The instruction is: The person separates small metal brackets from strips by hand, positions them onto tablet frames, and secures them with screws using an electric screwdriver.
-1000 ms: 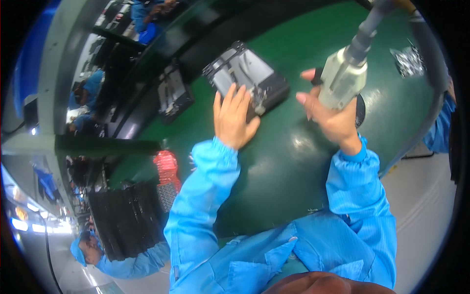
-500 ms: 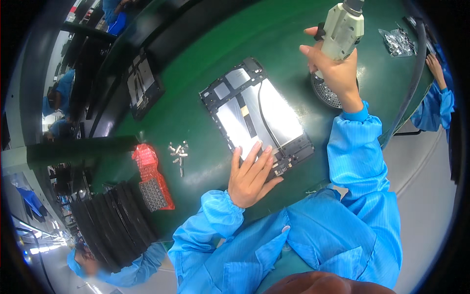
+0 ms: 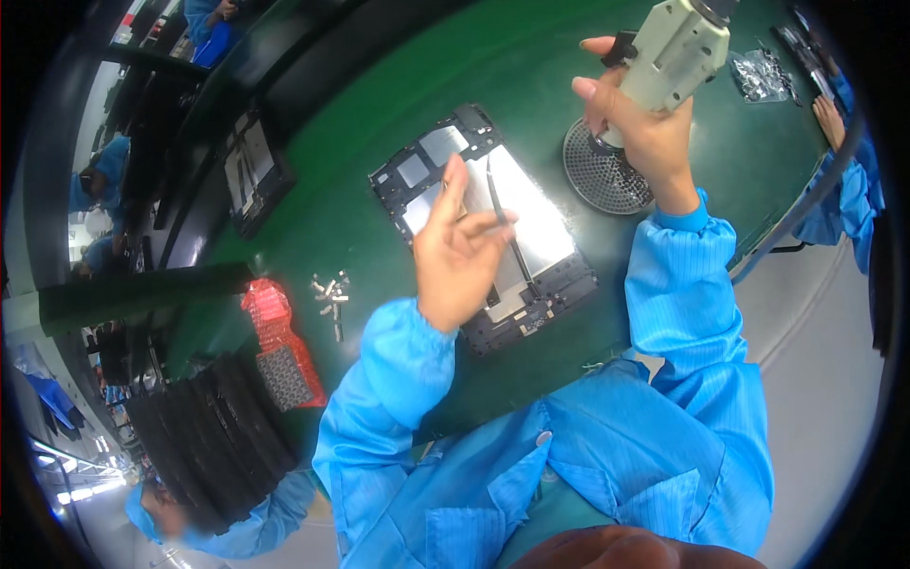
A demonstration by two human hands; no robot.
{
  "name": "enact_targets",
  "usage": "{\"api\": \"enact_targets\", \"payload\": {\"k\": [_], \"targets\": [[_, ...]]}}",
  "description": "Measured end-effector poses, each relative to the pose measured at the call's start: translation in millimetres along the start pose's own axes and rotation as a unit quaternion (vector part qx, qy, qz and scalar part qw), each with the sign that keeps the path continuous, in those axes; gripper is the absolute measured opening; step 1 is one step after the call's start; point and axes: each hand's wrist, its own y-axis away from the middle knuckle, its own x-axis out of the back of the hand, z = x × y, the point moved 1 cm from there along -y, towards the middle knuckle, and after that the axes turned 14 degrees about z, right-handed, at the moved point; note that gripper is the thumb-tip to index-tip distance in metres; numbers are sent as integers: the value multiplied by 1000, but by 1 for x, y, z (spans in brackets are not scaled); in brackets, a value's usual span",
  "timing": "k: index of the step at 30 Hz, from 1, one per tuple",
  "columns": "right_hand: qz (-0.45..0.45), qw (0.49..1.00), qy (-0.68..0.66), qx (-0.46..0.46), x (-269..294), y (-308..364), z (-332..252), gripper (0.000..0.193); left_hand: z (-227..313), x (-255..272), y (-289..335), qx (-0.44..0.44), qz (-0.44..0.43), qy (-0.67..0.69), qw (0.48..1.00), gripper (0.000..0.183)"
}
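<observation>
A flat black-framed device chassis (image 3: pixel 545 209), like an opened tablet with silver plates, lies tilted on the green table before me. Over its left half hovers my left hand (image 3: pixel 460 256), fingers apart and holding nothing; it hides part of the plates. A dark cable (image 3: pixel 507 228) runs down the chassis. To the right and farther off, my right hand (image 3: pixel 649 133) is wrapped round a pale green electric screwdriver (image 3: pixel 675 52) with a black lever. Below that hand, a round plate full of small holes (image 3: pixel 592 175) rests on the table, partly covered by the hand and wrist.
Small metal parts (image 3: pixel 332 299) lie left of the chassis, near a red bubble-wrap bag (image 3: pixel 270 318). Another chassis (image 3: pixel 251 171) sits far left. Black stacked trays (image 3: pixel 213 441) stand near left. A clear bag of parts (image 3: pixel 763 76) and a co-worker's hand (image 3: pixel 829 121) are at right.
My left hand has lifted off the chassis's lower end and moved up over its left half. My right hand still holds the screwdriver; more of the holed plate shows.
</observation>
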Motion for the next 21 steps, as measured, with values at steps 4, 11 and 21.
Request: {"api": "enact_targets", "payload": {"k": [4, 11, 21], "targets": [[1, 999, -28, -19, 1, -5, 13, 34, 17, -7, -48, -141, 54, -22, 988, 69], [-28, 999, -30, -18, -2, -3, 19, 31, 36, 1, -20, -369, 50, -305, 876, 58], [-39, 998, -24, -35, -6, -4, 26, 26, -4, 16, 71, -371, -168, -392, 825, 63]]}}
